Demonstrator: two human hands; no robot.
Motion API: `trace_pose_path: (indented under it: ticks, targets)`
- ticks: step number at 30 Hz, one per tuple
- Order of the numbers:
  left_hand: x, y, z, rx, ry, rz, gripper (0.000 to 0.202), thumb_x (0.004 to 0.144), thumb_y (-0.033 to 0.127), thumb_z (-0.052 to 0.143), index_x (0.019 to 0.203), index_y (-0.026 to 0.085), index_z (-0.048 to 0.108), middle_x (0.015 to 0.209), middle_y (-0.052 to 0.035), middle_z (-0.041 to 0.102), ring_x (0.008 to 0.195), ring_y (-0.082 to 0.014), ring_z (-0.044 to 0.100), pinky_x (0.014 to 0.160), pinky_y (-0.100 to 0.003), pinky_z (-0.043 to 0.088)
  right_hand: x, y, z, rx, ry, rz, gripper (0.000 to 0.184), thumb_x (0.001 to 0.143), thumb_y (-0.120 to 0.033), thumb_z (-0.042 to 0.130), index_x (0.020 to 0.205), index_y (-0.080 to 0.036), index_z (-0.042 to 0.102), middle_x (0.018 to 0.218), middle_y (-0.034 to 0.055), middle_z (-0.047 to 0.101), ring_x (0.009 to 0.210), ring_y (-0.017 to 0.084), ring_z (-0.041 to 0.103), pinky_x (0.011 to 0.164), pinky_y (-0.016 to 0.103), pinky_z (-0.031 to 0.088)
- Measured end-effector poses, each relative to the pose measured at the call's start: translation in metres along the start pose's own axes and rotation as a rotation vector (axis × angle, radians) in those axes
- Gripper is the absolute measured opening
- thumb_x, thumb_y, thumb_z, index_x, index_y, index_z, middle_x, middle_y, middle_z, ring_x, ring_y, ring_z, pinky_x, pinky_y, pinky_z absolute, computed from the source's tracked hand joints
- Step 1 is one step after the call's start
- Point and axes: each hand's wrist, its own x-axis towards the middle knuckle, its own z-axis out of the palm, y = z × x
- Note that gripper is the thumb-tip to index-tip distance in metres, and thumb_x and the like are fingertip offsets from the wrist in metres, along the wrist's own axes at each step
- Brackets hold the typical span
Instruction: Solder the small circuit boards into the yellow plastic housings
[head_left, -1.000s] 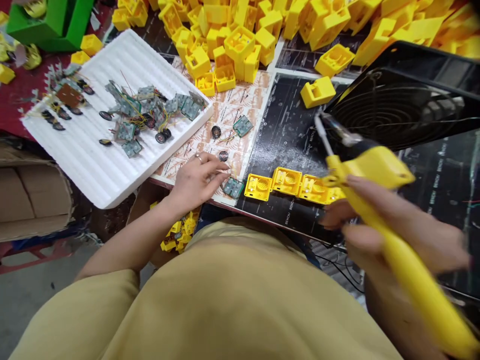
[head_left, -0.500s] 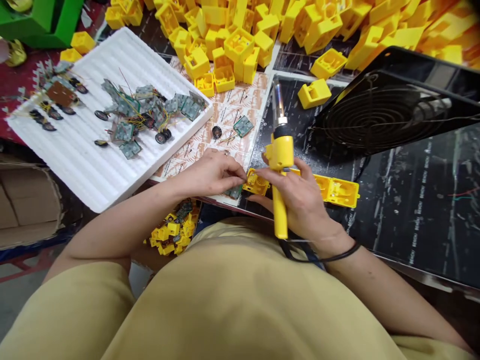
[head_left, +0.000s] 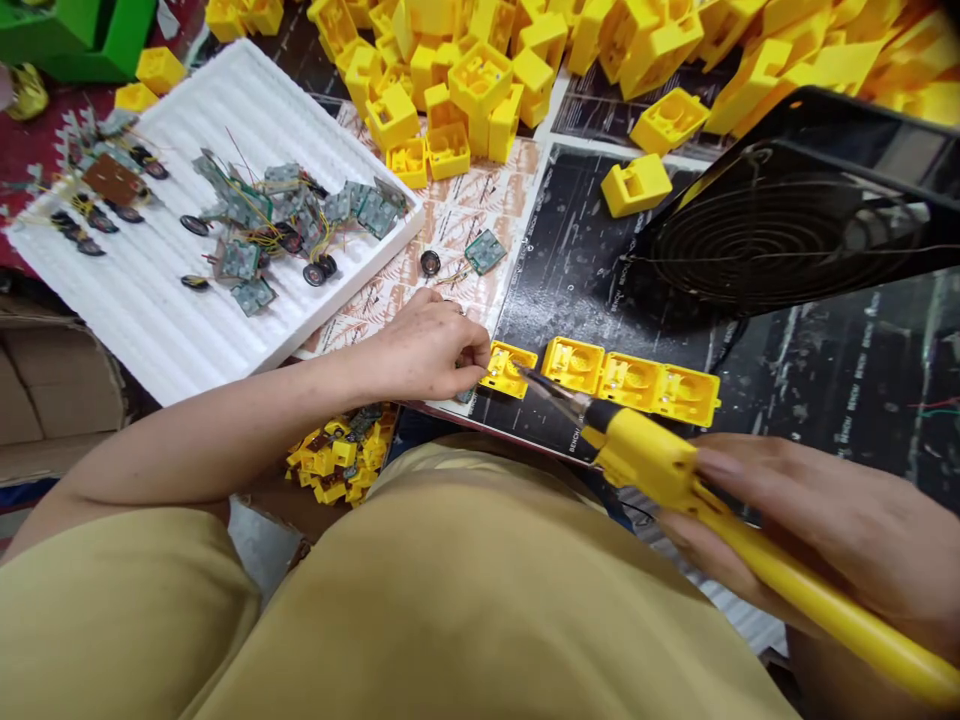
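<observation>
My right hand [head_left: 825, 520] is wrapped round a yellow soldering iron [head_left: 660, 460]. The iron's metal tip points left and is over or touching a small open yellow plastic case [head_left: 512, 368]; I cannot tell which. At that case's left edge, my left hand [head_left: 442, 350] has its fingertips pinched together. Whatever lies between them is too small to make out. Part of a circuit board [head_left: 465, 395] peeks out under the left hand. To the right, three more open yellow cases [head_left: 632, 380] lie in a row.
A circuit board [head_left: 484, 252] wired to a small black speaker [head_left: 430, 263] lies beyond my left hand. The white foam tray [head_left: 307, 335] bears tangled boards and speakers. A black fan [head_left: 772, 220] stands at right. Yellow cases [head_left: 480, 80] are heaped behind; below is a box of yellow parts [head_left: 341, 455].
My right hand has swung to the lower right, away from the case. The soldering iron went from upright to pointing left, its tip now at the case. My left hand stays nearly in place.
</observation>
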Motion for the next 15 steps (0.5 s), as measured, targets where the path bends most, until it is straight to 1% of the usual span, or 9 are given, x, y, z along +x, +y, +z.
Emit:
trace_pose_path:
  ticks: [1,2,4,6,10,13,15]
  targets:
    - [0.001,0.000,-0.001,-0.004,-0.017,-0.009,0.012,0.080,0.021,0.061,0.074,0.021,0.071,0.072,0.0035,0.073,0.075,-0.0165,0.064,0.096,-0.041,0.037,0.003,0.001,0.005,0.031,-0.015,-0.052,0.047,0.095,-0.017,0.065,0.139,-0.022,0.053,0.082,0.0029,0.073,0.071,0.016,0.073,0.067,0.024,0.064]
    - [0.002,0.000,-0.001,-0.009,-0.029,-0.017,0.011,0.080,0.020,0.062,0.073,0.021,0.071,0.071,0.0039,0.073,0.074,-0.0162,0.064,0.095,-0.040,0.038,0.006,0.001,0.009,0.049,-0.023,-0.087,0.040,0.095,-0.017,0.064,0.134,-0.020,0.055,0.081,0.0025,0.072,0.070,0.015,0.072,0.067,0.022,0.063]
    - [0.004,0.000,-0.002,-0.025,-0.033,-0.017,0.011,0.078,0.020,0.062,0.072,0.021,0.071,0.068,0.0047,0.072,0.071,-0.0151,0.065,0.092,-0.038,0.040,0.009,0.003,0.015,0.050,-0.016,-0.098,0.023,0.096,-0.018,0.063,0.119,-0.021,0.059,0.080,0.0022,0.072,0.070,0.013,0.072,0.068,0.022,0.064]
    - [0.005,0.000,-0.002,-0.037,-0.027,-0.006,0.011,0.077,0.019,0.062,0.071,0.021,0.071,0.066,0.0054,0.071,0.068,-0.0140,0.064,0.088,-0.035,0.041,0.009,0.004,0.017,0.049,-0.003,-0.086,0.014,0.095,-0.017,0.066,0.106,-0.022,0.060,0.080,0.0028,0.072,0.072,0.013,0.072,0.068,0.022,0.064]
    - [0.007,-0.001,-0.002,-0.032,-0.033,-0.005,0.011,0.076,0.018,0.063,0.071,0.022,0.072,0.062,0.0056,0.068,0.065,-0.0134,0.064,0.081,-0.031,0.043,0.011,0.007,0.016,0.055,-0.019,-0.130,0.016,0.090,-0.013,0.072,0.099,-0.019,0.060,0.078,0.0038,0.072,0.072,0.013,0.071,0.066,0.022,0.063]
    - [0.009,-0.001,-0.002,-0.028,-0.041,-0.009,0.010,0.075,0.018,0.065,0.071,0.022,0.073,0.062,0.0050,0.068,0.066,-0.0140,0.064,0.078,-0.030,0.042,0.017,0.005,0.015,0.010,-0.031,-0.170,0.019,0.086,-0.012,0.076,0.096,-0.018,0.061,0.078,0.0049,0.073,0.073,0.015,0.072,0.067,0.025,0.063]
    - [0.010,0.000,-0.003,-0.017,-0.048,-0.017,0.010,0.075,0.019,0.065,0.070,0.022,0.073,0.064,0.0042,0.069,0.068,-0.0146,0.064,0.077,-0.029,0.042,0.021,0.002,0.014,-0.034,-0.039,-0.142,0.017,0.087,-0.015,0.076,0.094,-0.020,0.061,0.080,0.0028,0.074,0.074,0.014,0.073,0.071,0.025,0.063]
